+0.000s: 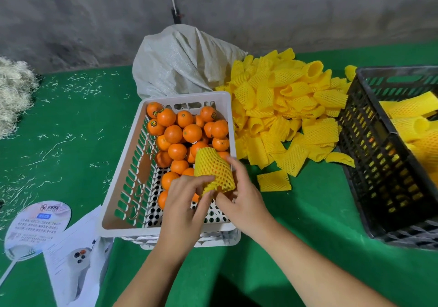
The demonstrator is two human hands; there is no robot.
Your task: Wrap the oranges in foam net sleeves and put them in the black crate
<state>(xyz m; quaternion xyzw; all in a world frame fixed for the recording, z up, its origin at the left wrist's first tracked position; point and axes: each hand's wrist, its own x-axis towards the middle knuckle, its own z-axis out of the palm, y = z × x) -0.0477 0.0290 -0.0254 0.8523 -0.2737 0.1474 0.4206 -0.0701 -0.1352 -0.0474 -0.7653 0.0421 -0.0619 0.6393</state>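
Orange half inside foam net sleeve, my left hand and right hand both pinching sleeve over white crate's near-right corner. Wrapping step, i reckon; next tug sleeve fully on, then black crate at table's right edge.

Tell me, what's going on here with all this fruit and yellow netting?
A person is wrapping oranges. Both the left hand and the right hand hold a yellow foam net sleeve over the white crate of bare oranges; orange shows through its mesh. A pile of spare sleeves lies on the green table, and the black crate on the right already holds some wrapped ones.
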